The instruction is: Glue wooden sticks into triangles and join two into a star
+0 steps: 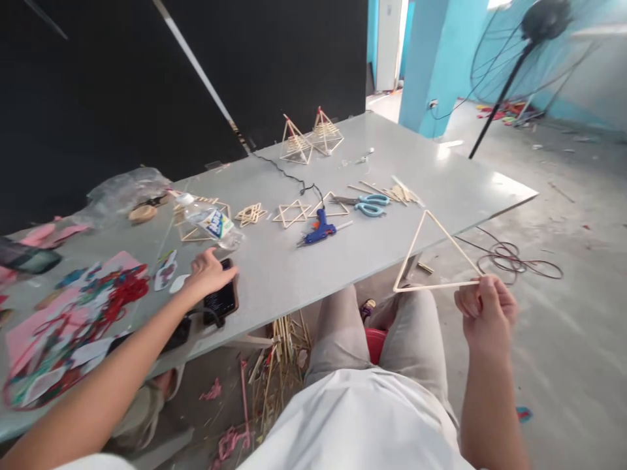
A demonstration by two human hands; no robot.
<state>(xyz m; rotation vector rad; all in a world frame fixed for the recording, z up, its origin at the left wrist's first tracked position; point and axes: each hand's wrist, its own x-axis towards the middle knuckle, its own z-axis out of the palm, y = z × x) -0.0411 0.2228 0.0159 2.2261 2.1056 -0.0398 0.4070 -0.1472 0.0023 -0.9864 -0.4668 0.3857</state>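
My right hand (486, 305) pinches one corner of a triangle of thin wooden sticks (414, 251), held up off the table's front edge. On the left, my left hand (209, 273) is over the top end of a dark smartphone (221, 299) lying on the table, its fingers apart; whether it touches the phone I cannot tell. A plastic bottle (210, 220) lies just beyond that hand. A blue glue gun (321, 228) rests mid-table, with light-blue-handled scissors (369, 203) behind it.
The grey table (294, 277) carries stick stars (292, 214), two stick pyramids (296, 145) at the back, loose sticks (401, 190), and red and green yarn scraps (117, 287) at left. Sticks (281, 352) lie below the table. A stand fan (504, 91) is at right.
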